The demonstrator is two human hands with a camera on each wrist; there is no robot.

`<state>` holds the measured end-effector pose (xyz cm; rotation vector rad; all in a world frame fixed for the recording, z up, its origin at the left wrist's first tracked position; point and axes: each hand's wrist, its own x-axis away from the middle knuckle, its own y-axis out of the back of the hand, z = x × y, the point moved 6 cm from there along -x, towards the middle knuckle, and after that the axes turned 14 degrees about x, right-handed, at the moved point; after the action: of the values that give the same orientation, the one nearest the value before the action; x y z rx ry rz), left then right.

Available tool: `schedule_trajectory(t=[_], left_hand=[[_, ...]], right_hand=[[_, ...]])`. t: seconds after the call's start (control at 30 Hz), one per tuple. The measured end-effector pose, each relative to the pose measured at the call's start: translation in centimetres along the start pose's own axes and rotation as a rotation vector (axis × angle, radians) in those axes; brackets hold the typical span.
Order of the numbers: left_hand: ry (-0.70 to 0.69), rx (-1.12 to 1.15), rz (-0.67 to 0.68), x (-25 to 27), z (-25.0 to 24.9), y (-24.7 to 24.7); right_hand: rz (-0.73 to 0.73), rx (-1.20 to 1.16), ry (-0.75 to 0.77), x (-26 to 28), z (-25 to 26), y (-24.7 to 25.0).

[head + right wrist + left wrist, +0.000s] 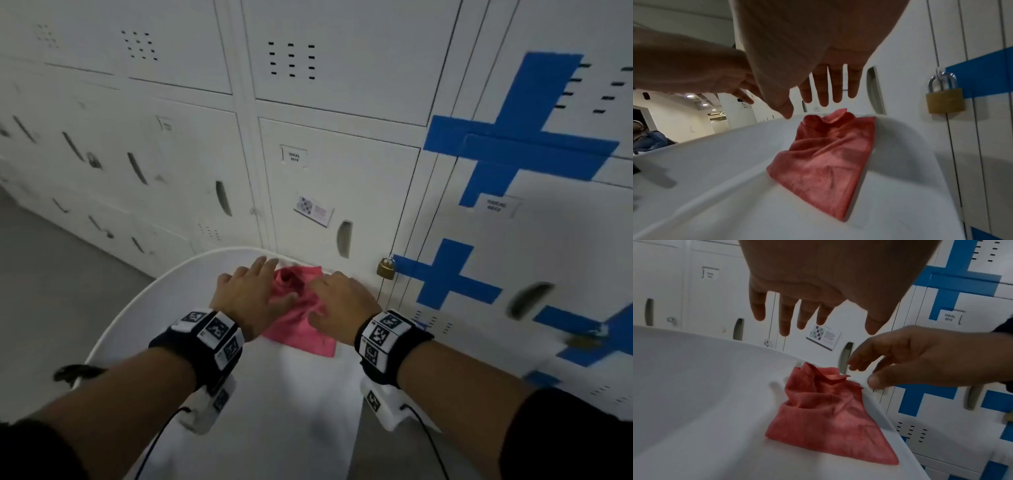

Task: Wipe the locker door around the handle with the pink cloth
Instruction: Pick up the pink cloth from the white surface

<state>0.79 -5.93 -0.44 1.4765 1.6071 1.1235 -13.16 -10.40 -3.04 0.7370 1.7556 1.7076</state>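
A crumpled pink cloth (294, 325) lies on a white round table (147, 308), at the edge that meets the lockers. My left hand (253, 291) hovers over the cloth's left side with straight, spread fingers. My right hand (337, 301) hangs over its right side, fingers relaxed. In the left wrist view the cloth (824, 415) lies free below both hands, and neither grips it. The locker door (342, 178) rises just behind, its recessed handle (344, 238) above the cloth's far corner. The right wrist view shows the cloth (826, 159) below the handle (874, 91).
A brass padlock (386, 268) hangs right of the handle. Blue tape crosses (520, 144) mark the lockers to the right. More white lockers run to the left. A dark object (75, 373) sits at the table's left edge. A seated person (647, 138) is far off.
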Motion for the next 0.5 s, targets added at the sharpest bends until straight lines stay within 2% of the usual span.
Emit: schedule_trajectory(t=[0.13,0.33,0.5], left_hand=[[-0.009,0.000,0.006,-0.8,1.0,-0.7],[-0.037,0.021,0.019,-1.4,1.7,-1.5],[-0.051,0.009,0.023,-2.2,2.1,-1.3]], right_hand=[[0.074,0.020,0.026,-1.2,0.9,-3.3],[0.169,0.014,-0.053,-2.1,1.2,-8.0],[0.112,0.076,-0.080,-2.9,1.2,-9.2]])
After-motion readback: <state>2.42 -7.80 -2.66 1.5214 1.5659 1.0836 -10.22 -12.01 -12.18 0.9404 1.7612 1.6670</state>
